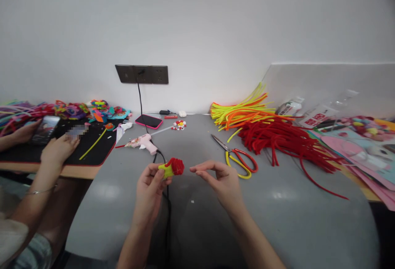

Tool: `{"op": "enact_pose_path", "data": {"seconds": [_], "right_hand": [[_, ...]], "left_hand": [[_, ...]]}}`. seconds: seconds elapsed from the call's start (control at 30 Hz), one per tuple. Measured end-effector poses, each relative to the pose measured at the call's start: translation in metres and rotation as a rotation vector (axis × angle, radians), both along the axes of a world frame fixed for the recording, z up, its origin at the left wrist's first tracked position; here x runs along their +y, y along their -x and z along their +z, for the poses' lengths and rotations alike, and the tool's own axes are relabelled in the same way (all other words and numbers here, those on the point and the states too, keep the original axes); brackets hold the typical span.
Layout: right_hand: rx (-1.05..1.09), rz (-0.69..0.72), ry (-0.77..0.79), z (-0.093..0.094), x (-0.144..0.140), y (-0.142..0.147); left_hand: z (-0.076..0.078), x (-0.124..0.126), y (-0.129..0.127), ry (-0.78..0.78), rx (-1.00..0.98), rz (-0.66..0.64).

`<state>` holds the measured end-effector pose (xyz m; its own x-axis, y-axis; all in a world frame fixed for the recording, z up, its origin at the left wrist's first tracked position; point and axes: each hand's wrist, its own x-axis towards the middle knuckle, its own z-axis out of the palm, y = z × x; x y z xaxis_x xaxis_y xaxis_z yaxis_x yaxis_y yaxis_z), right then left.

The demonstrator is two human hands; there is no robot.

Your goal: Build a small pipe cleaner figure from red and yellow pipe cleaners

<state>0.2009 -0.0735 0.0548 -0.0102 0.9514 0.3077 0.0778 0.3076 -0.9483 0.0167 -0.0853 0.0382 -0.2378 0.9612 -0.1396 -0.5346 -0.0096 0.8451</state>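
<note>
Apparently largely formed, the red-and-green bundle sits lower centre, grasped by our left hand; whether our right hand pinches anything, or what remains, we cannot tell.

A plain pale-grey wall rises beyond the left hand, bearing a dark rectangular socket panel; below the hand spreads a glossy, round-cornered grey table.

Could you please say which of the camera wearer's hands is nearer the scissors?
Right: the right hand is just beside the scissors; the left hand is farther left.
</note>
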Motion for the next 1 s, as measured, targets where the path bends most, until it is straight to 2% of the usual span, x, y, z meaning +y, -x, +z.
{"op": "enact_pose_path", "data": {"seconds": [0.17, 0.53, 0.63, 0.73, 0.83, 1.0], "right_hand": [[0.089, 0.021, 0.005, -0.001, 0.002, 0.0], [0.118, 0.016, 0.079, -0.007, -0.001, -0.005], [0.137, 0.037, 0.055, -0.007, -0.003, -0.007], [0.066, 0.041, -0.013, -0.006, -0.003, -0.011], [-0.034, -0.047, -0.099, -0.007, 0.001, -0.018], [-0.206, -0.362, -0.171, -0.023, 0.02, -0.045]], "left_hand": [[-0.001, 0.001, 0.0, 0.008, 0.001, 0.006], [-0.005, 0.003, -0.003, 0.012, 0.017, -0.01], [-0.007, 0.003, -0.003, 0.002, 0.035, -0.006], [-0.008, 0.004, -0.004, -0.001, 0.044, -0.006], [-0.008, 0.004, -0.005, -0.004, 0.049, -0.011], [-0.008, 0.006, -0.005, 0.002, 0.057, 0.036]]}}
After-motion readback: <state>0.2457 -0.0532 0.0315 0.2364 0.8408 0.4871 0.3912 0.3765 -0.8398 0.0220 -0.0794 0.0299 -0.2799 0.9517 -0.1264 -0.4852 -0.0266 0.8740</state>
